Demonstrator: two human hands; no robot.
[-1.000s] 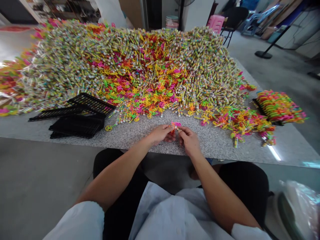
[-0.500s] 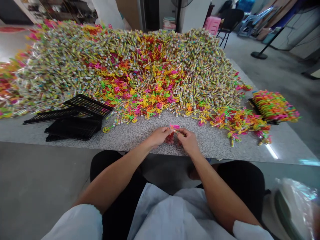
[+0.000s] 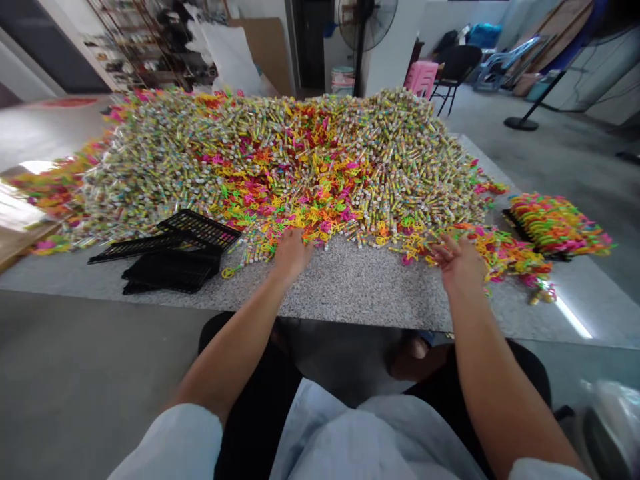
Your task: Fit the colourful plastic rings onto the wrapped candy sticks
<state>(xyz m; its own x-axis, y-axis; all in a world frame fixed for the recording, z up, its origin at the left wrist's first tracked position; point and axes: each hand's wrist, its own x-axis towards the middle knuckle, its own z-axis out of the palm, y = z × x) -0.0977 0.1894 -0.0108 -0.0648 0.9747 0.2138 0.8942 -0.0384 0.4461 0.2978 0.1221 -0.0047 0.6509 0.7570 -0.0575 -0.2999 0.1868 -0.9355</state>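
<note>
A big heap of small clear tubes with yellow-green contents (image 3: pixel 410 153) and bright plastic tops in pink, orange, yellow and green (image 3: pixel 345 193) covers the stone-topped table (image 3: pixel 350 287). My left hand (image 3: pixel 291 257) is at the heap's front edge, back of the hand up. Its fingertips are hidden among the pieces, so its grip does not show. Farther right, my right hand (image 3: pixel 464 265) hovers by the loose coloured pieces (image 3: pixel 515 250), fingers apart, with nothing visible in it.
Black slotted plastic trays (image 3: pixel 175 263) lie stacked loosely on the left. At the right, another black tray holds dense rows of coloured tops (image 3: pixel 560 223). The table's front edge runs just above my knees. Behind stand a fan (image 3: pixel 367 23) and pink stools (image 3: pixel 421 79).
My hands were together at the table's front, holding a small pink-topped piece. They have parted: the left went to the heap, the right to the loose pieces. The view has tilted up.
</note>
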